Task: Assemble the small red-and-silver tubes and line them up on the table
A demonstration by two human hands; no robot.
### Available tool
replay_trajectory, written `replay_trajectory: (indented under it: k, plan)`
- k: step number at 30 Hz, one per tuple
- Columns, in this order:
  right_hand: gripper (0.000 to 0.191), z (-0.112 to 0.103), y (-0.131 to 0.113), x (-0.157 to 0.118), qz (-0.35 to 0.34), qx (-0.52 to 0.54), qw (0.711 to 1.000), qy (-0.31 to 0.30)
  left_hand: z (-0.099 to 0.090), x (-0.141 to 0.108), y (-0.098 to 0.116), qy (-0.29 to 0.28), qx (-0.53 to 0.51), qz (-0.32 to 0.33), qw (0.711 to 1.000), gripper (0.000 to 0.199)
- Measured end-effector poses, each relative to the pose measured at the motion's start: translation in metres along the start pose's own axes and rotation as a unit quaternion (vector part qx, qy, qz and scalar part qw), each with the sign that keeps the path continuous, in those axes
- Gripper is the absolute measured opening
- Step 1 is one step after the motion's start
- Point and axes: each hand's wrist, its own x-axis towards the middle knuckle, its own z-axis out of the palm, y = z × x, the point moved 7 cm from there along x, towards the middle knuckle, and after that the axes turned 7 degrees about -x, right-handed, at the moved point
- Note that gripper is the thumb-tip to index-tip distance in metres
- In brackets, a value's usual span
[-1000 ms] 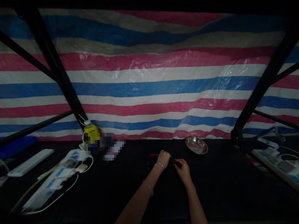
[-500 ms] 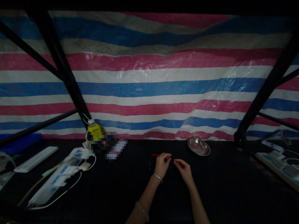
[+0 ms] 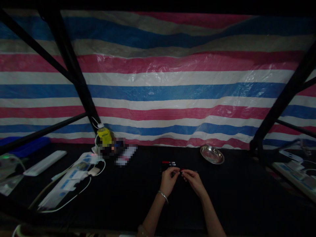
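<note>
Over the black table, my left hand [image 3: 170,177] is closed in a pinch, its fingertips at a small dark red item [image 3: 182,170]. Just to its right, my right hand [image 3: 193,179] also pinches at that item, the fingertips of both hands nearly touching. What the item is cannot be made out. Beyond my left hand lies a small red-handled tool [image 3: 168,163] with a shiny metal end. Small dark things near my left hand's knuckles are too dim to name.
A round metal dish [image 3: 212,154] sits back right. Back left are a yellow-labelled bottle [image 3: 105,135] and a pale, blurred flat object [image 3: 126,155]. A white power strip [image 3: 66,184] with cables lies left, a long white box [image 3: 45,163] beyond. Black frame bars slant at both sides.
My hands have come closer together at the fingertips. More of the red-handled tool shows behind my left hand. The whole view has shifted slightly, with things on the left appearing further right.
</note>
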Motion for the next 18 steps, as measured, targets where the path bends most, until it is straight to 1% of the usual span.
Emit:
replay_trajectory:
  k: [8,14,18]
  plan:
    - [0.031,0.0032,0.0064,0.0004,0.018,0.031,0.999,-0.017,-0.0015,-0.0008,0.0028,-0.019,0.003,-0.008,1.0,0.016]
    - [0.029,0.0066,0.0025,-0.0021,0.025,0.05,0.998,-0.028,-0.0018,-0.0011,0.0053,-0.027,-0.019,-0.033,0.999,0.014]
    - [0.029,0.0063,-0.0007,-0.0031,0.023,0.047,0.998,-0.021,-0.001,-0.0014,0.0049,-0.029,-0.018,-0.032,0.999,0.014]
